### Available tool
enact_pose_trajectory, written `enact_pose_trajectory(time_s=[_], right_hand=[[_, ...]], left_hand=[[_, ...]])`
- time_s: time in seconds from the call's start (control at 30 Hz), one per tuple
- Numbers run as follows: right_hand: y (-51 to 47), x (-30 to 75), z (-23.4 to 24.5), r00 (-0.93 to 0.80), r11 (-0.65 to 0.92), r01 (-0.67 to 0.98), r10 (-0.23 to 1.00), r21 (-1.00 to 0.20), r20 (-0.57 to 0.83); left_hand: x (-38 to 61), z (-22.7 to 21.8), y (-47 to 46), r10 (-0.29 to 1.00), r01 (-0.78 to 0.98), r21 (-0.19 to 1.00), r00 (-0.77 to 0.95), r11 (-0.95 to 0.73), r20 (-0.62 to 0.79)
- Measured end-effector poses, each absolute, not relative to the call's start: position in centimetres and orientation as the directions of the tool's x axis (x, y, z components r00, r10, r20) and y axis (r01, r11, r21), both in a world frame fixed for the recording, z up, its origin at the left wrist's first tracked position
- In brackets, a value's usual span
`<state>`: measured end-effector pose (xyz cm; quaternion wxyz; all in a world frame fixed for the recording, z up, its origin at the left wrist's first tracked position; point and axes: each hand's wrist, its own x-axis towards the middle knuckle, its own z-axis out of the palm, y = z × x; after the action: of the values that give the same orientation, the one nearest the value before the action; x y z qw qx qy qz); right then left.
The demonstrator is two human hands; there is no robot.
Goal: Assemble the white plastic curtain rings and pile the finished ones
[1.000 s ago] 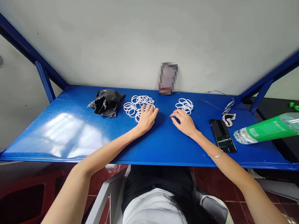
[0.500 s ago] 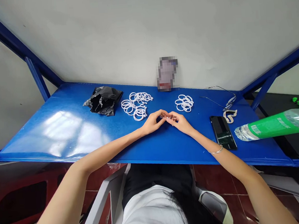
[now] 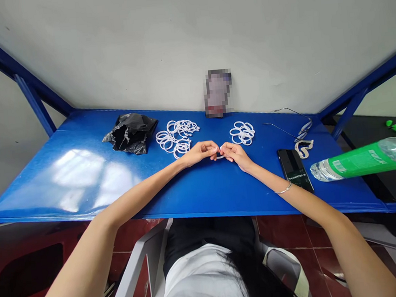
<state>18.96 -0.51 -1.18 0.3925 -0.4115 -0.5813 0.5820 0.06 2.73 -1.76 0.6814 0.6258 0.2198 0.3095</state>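
Both hands are meeting mid-surface, left hand [image 3: 198, 152] and right hand [image 3: 235, 152] each pinching one small white ring [image 3: 220, 156] between closed fingertips. Bigger ring pile [image 3: 176, 136] is sitting toward the back edge, just left of them, smaller pile [image 3: 242, 132] just behind the right hand.

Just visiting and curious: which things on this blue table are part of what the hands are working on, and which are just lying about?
In use: white ring pinched between left hand and right hand; ring piles.

Lying about: black bag, phone, water bottle, glasses.
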Motion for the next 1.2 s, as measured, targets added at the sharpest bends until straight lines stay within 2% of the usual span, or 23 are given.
enact_pose_trajectory(time_s=[0.17,0.33,0.4,0.7,0.8,0.87,0.93,0.97,1.0,1.07,1.13,1.2], right_hand=[[1.2,18.1,-0.9,-0.419,-0.144,-0.085,0.903,-0.986,-0.095],[4.5,17.7,-0.5,-0.671,-0.241,-0.009,0.721,-0.971,-0.173],[5.4,17.6,-0.5,-0.719,-0.26,-0.013,0.673,-0.966,-0.172],[5.5,18.2,-0.5,-0.647,-0.364,-0.151,0.739,-0.919,-0.187],[5.9,18.4,-0.6,-0.63,-0.387,-0.188,0.753,-0.903,-0.192],[6.2,18.6,-0.8,-0.628,-0.417,-0.212,0.751,-0.884,-0.204],[6.4,18.7,-0.9,-0.64,-0.448,-0.239,0.74,-0.862,-0.207],[6.4,18.8,-0.9,-0.646,-0.458,-0.256,0.736,-0.851,-0.202],[6.4,18.8,-0.9,-0.652,-0.468,-0.272,0.732,-0.841,-0.196],[6.5,18.8,-0.9,-0.667,-0.485,-0.3,0.722,-0.822,-0.183],[6.5,18.8,-0.9,-0.685,-0.506,-0.309,0.705,-0.805,-0.18],[6.5,18.8,-0.8,-0.698,-0.526,-0.305,0.691,-0.794,-0.19]], left_hand=[[-0.1,-2.1,3.7,0.711,-0.264,0.946,0.702,0.191,0.052],[-0.1,-1.8,3.9,0.72,-0.29,0.934,0.691,0.21,0.053],[-0.2,-1.8,3.9,0.737,-0.303,0.93,0.674,0.208,0.054],[-0.2,-2.1,4.1,0.782,-0.354,0.886,0.622,0.3,-0.016],[0.2,-2.2,3.6,0.852,-0.324,0.924,0.523,0.202,-0.003],[0.3,-2.1,2.8,0.934,-0.225,0.974,0.35,0.011,0.07],[0.3,-1.8,1.6,0.952,-0.015,0.967,0.174,-0.253,0.252],[0.4,-1.6,0.7,0.916,0.101,0.916,0.148,-0.389,0.373],[0.5,-1.3,-0.3,0.847,0.182,0.831,0.209,-0.525,0.489],[1.2,-0.5,-2.6,0.635,0.174,0.646,0.487,-0.743,0.6],[2.9,0.2,-5.4,0.348,0.034,0.529,0.789,-0.848,0.507],[5.7,1.0,-8.3,0.059,-0.111,0.484,0.945,-0.868,0.323]])
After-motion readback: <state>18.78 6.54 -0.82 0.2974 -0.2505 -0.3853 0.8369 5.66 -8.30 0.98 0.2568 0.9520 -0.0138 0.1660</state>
